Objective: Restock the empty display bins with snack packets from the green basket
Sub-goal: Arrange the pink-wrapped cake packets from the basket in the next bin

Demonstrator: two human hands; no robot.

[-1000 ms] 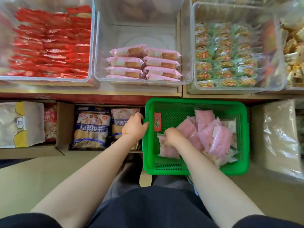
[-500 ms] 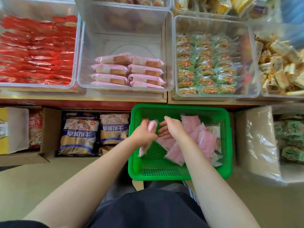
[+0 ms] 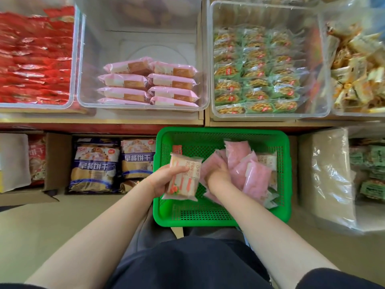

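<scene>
Two hands busy: left hand (image 3: 166,176) grips one packet (image 3: 183,177); right hand (image 3: 217,175) grasps pink packets (image 3: 245,167) in basket (image 3: 208,220). Risk: slick wrappers slipping en route to 12 o'clock bin (image 3: 141,36).

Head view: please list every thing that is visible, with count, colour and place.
green basket: one, green, front centre
pink packets: a loose pile, pink, in the basket's right half
held packet: one, cream and orange, over the basket's left side
middle bin: one, clear, eight pink packets in its front
red packets: many, red, left bin
green waffle packets: many, green, bin right of the middle bin
yellow packets: many, yellow, far right bin
biscuit bags: two, blue and white, cardboard box below the shelf
left hand: grips the held packet
right hand: among the pink packets
</scene>
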